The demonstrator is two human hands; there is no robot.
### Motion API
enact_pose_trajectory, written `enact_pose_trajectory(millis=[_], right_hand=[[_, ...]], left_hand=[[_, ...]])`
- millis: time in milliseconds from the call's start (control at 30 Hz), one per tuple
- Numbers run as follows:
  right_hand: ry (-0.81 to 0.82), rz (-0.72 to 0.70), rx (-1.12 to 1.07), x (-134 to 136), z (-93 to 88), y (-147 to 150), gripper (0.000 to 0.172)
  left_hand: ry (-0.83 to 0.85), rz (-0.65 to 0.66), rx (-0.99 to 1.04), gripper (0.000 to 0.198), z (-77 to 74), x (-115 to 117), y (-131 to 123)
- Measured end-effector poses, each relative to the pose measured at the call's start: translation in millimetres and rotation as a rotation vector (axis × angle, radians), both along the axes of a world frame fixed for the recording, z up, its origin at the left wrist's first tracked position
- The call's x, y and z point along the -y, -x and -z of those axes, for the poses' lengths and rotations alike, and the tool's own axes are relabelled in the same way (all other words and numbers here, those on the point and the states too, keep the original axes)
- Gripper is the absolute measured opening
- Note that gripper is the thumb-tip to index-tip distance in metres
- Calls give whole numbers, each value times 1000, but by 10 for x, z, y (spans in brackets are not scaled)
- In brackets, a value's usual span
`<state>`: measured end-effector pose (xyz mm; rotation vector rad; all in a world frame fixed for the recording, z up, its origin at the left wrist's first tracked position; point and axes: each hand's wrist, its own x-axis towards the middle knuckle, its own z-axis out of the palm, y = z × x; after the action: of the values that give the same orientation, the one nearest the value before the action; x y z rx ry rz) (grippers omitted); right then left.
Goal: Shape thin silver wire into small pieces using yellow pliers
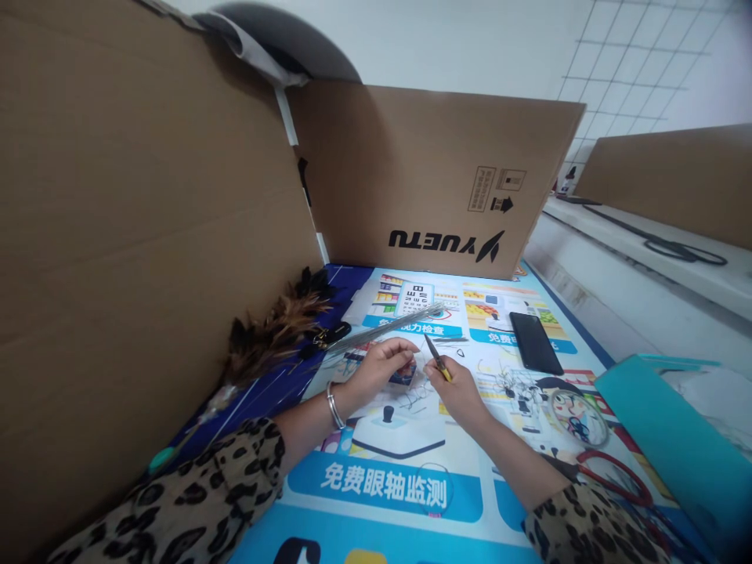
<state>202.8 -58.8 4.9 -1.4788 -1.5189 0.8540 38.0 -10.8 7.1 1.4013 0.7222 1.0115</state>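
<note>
My left hand (381,366) is curled in a pinch over the printed poster (388,478), holding a thin bent wire (411,392) that is hard to make out. My right hand (458,388) is closed round small pliers with yellow handles (438,360), their tip pointing up and left toward the left hand. A silver bangle (334,407) sits on my left wrist. Both sleeves carry a leopard print.
A bundle of straight wires (393,327) and a feather duster (270,337) lie at the left. A black phone (533,341), bent wire pieces (511,384), a round clear lid (579,417) and red-handled scissors (611,470) lie to the right. Cardboard walls (435,172) enclose the table; a teal bag (675,439) stands at the right.
</note>
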Motion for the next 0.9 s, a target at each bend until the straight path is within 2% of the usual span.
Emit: enact_pose_trajectory(millis=[567, 733, 900], right_hand=[[-17, 14, 4, -15, -3, -25, 19], [-18, 30, -12, -26, -8, -34, 21], [0, 59, -58, -49, 20, -48, 23]], left_hand=[[-2, 0, -26, 23, 18, -7, 18], [-38, -4, -46, 23, 2, 0, 20], [-117, -69, -71, 18, -41, 8, 28]])
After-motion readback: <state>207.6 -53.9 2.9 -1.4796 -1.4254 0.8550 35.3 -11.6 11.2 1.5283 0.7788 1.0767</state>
